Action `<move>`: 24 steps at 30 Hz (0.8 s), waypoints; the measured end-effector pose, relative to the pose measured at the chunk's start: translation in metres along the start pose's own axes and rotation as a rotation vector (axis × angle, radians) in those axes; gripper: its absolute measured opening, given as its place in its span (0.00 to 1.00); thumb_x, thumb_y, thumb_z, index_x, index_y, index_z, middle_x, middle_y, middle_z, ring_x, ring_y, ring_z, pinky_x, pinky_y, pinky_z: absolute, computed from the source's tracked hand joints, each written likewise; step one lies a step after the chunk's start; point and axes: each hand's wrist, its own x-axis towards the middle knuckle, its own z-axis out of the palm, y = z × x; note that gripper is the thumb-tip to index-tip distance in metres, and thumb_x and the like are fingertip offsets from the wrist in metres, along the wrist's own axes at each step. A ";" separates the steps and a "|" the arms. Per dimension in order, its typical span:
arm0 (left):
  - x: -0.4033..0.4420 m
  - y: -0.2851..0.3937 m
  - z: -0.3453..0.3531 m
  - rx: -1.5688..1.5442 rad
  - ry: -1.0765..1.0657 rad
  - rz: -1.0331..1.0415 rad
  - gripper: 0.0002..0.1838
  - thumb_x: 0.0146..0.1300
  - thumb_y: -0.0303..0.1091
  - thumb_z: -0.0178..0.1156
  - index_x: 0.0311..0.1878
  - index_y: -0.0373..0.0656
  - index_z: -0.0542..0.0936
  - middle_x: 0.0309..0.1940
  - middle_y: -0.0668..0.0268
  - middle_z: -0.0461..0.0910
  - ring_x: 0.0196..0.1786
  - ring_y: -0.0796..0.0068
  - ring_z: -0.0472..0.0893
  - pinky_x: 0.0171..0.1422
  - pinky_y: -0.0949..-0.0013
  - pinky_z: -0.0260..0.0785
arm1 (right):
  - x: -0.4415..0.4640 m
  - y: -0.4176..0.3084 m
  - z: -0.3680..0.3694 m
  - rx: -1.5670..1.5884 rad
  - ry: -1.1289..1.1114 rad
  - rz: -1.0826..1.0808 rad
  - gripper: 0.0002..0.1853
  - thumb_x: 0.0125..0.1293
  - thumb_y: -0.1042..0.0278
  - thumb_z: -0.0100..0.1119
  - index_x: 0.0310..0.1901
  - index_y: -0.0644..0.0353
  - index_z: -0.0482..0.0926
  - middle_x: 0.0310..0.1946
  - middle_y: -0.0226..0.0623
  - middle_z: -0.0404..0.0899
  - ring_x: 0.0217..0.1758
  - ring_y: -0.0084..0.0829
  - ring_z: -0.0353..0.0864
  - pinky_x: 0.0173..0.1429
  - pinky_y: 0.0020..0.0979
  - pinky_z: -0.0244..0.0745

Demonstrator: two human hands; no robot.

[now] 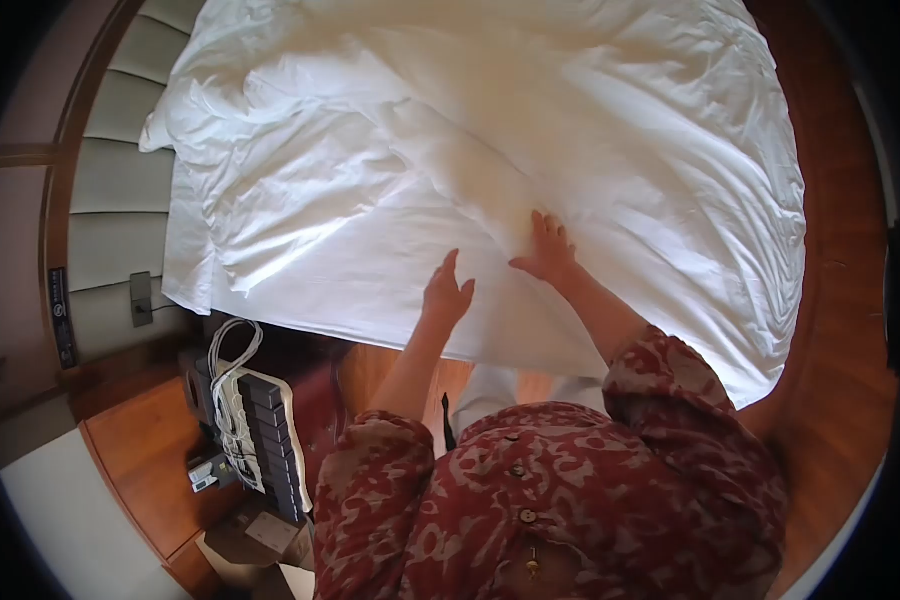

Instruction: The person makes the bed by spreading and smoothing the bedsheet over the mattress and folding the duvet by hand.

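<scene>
A rumpled white duvet covers most of the bed, with a thick fold running diagonally across its middle. Under the fold, nearer to me, a flatter white sheet shows along the bed's side. My right hand rests on the duvet by the fold, its fingers spread and nothing gripped. To its left my left hand is held over the sheet with thumb and fingers apart; whether it touches the cloth I cannot tell.
A padded headboard with a wall socket stands at the left. Beside the bed, a charging rack with white cables sits near a wooden cabinet. An open cardboard box lies below. Wooden floor runs along the right.
</scene>
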 end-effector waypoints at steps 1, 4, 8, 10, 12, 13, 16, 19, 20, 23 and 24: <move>-0.001 -0.008 -0.007 -0.017 -0.010 -0.020 0.34 0.51 0.34 0.59 0.62 0.44 0.57 0.47 0.49 0.72 0.51 0.52 0.72 0.53 0.57 0.65 | 0.006 -0.007 0.006 -0.029 -0.033 0.093 0.48 0.41 0.52 0.67 0.62 0.54 0.51 0.64 0.43 0.49 0.63 0.50 0.56 0.58 0.54 0.58; -0.003 -0.029 -0.027 -0.022 -0.043 -0.058 0.35 0.52 0.35 0.59 0.63 0.45 0.56 0.46 0.50 0.72 0.49 0.56 0.73 0.52 0.60 0.65 | 0.021 -0.014 0.022 -0.242 0.032 0.095 0.38 0.46 0.56 0.63 0.59 0.55 0.57 0.57 0.47 0.61 0.57 0.48 0.65 0.54 0.47 0.65; 0.003 -0.041 -0.046 -0.064 -0.084 -0.112 0.36 0.53 0.35 0.59 0.63 0.46 0.54 0.46 0.51 0.72 0.47 0.58 0.74 0.52 0.61 0.66 | 0.045 0.015 0.030 -0.146 -0.038 -0.102 0.19 0.52 0.65 0.53 0.47 0.58 0.70 0.41 0.43 0.76 0.43 0.44 0.77 0.47 0.41 0.72; 0.011 -0.039 -0.052 -0.073 -0.042 -0.071 0.36 0.52 0.35 0.60 0.63 0.46 0.54 0.46 0.51 0.73 0.47 0.57 0.74 0.52 0.61 0.66 | 0.038 0.018 0.017 -0.158 -0.008 -0.211 0.13 0.53 0.69 0.48 0.41 0.59 0.74 0.34 0.42 0.79 0.37 0.43 0.79 0.44 0.38 0.73; 0.022 -0.033 -0.059 -0.052 0.019 0.025 0.37 0.52 0.33 0.60 0.64 0.48 0.53 0.51 0.51 0.69 0.54 0.55 0.69 0.55 0.59 0.63 | 0.011 0.011 0.019 -0.221 -0.089 -0.300 0.13 0.51 0.68 0.48 0.38 0.59 0.76 0.34 0.44 0.78 0.39 0.43 0.78 0.45 0.40 0.72; 0.022 -0.020 -0.066 0.086 0.068 0.106 0.37 0.51 0.32 0.60 0.64 0.49 0.54 0.53 0.51 0.67 0.56 0.55 0.67 0.56 0.58 0.62 | -0.009 0.010 0.026 -0.216 -0.144 -0.362 0.13 0.50 0.69 0.48 0.37 0.59 0.76 0.34 0.46 0.78 0.39 0.45 0.78 0.45 0.41 0.72; 0.020 0.013 -0.088 0.562 0.150 0.377 0.44 0.41 0.29 0.67 0.64 0.53 0.57 0.61 0.53 0.56 0.63 0.54 0.58 0.62 0.57 0.55 | -0.088 -0.014 0.001 -0.175 -0.441 -0.394 0.12 0.50 0.63 0.54 0.36 0.58 0.77 0.32 0.47 0.78 0.39 0.45 0.77 0.45 0.42 0.70; 0.006 0.010 -0.086 0.850 0.014 0.590 0.48 0.37 0.30 0.69 0.64 0.55 0.56 0.60 0.56 0.58 0.63 0.54 0.59 0.61 0.57 0.56 | -0.143 -0.007 -0.044 0.002 -0.523 -0.455 0.15 0.49 0.60 0.61 0.39 0.55 0.78 0.32 0.46 0.77 0.37 0.47 0.76 0.43 0.41 0.69; -0.003 0.012 -0.087 0.810 -0.009 0.606 0.43 0.36 0.29 0.69 0.61 0.54 0.61 0.57 0.56 0.63 0.61 0.56 0.62 0.60 0.57 0.57 | -0.151 0.000 -0.060 0.030 -0.514 -0.465 0.15 0.49 0.61 0.61 0.40 0.54 0.78 0.32 0.45 0.77 0.37 0.46 0.76 0.43 0.40 0.69; -0.020 0.033 -0.100 0.726 -0.137 0.591 0.29 0.36 0.29 0.65 0.49 0.52 0.72 0.44 0.59 0.73 0.52 0.61 0.71 0.54 0.59 0.61 | -0.170 0.016 -0.102 0.123 -0.508 -0.472 0.15 0.50 0.62 0.59 0.41 0.53 0.78 0.32 0.44 0.78 0.38 0.45 0.76 0.44 0.39 0.69; -0.017 0.045 -0.110 0.723 -0.218 0.543 0.22 0.37 0.29 0.63 0.43 0.50 0.75 0.38 0.60 0.76 0.48 0.63 0.74 0.51 0.61 0.63 | -0.169 0.018 -0.115 0.161 -0.518 -0.458 0.15 0.50 0.61 0.60 0.41 0.54 0.78 0.32 0.44 0.78 0.38 0.45 0.76 0.44 0.39 0.69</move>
